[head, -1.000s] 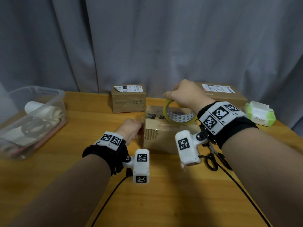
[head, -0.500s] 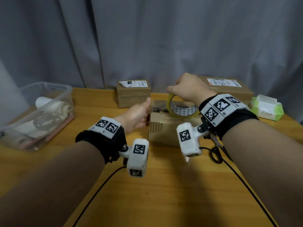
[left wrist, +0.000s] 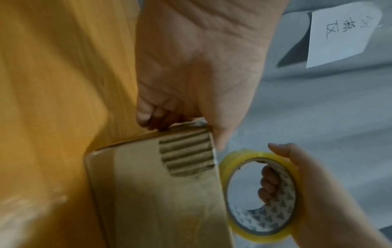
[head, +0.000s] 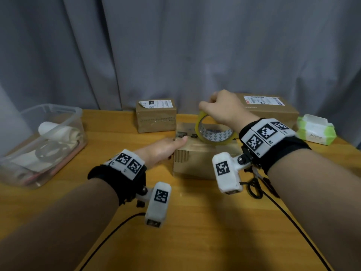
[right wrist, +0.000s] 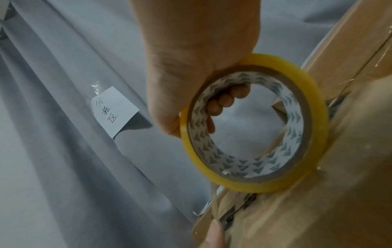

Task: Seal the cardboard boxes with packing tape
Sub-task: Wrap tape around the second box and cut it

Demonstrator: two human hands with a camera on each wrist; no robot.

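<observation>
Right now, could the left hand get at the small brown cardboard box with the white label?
Probably yes: that small labelled cardboard box sits beyond the left hand, bare wooden table between them, though the hand holds the nearer brown cardboard box.

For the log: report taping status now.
Status: left grip grips near cardboard box at its left end. The right grip holds the packing tape roll on edge atop it, fingers through the core. Behind it, small labelled box, apart.
</observation>
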